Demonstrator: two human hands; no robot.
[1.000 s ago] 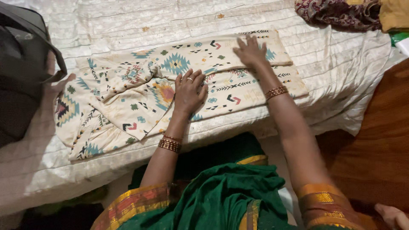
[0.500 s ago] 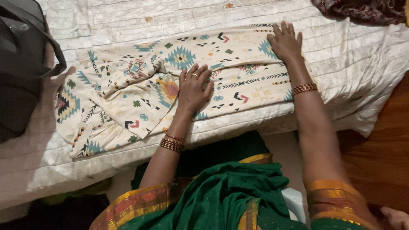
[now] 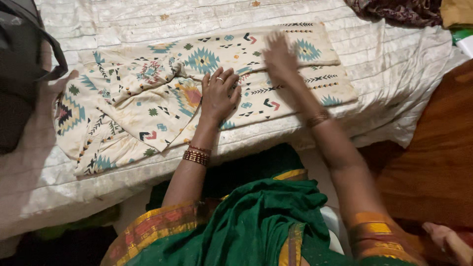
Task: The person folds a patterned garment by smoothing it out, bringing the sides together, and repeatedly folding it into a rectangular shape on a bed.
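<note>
Head | patterned cloth flat under L hand + R hand

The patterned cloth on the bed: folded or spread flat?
Partly folded. The patterned cloth has layered edges on its right half under the left hand and right hand; its left end lies rumpled.

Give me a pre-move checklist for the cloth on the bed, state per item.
1. Left hand flat on the cloth: ok.
2. Right hand on the cloth: ok, though blurred.
3. Right half of the cloth flat: ok.
4. Left half flat: not ok, bunched and creased.
5. Cloth fully on the bed: ok, near edge close to the rim.
6. Bag apart from the cloth: cannot tell, it sits right at the left end.
</note>
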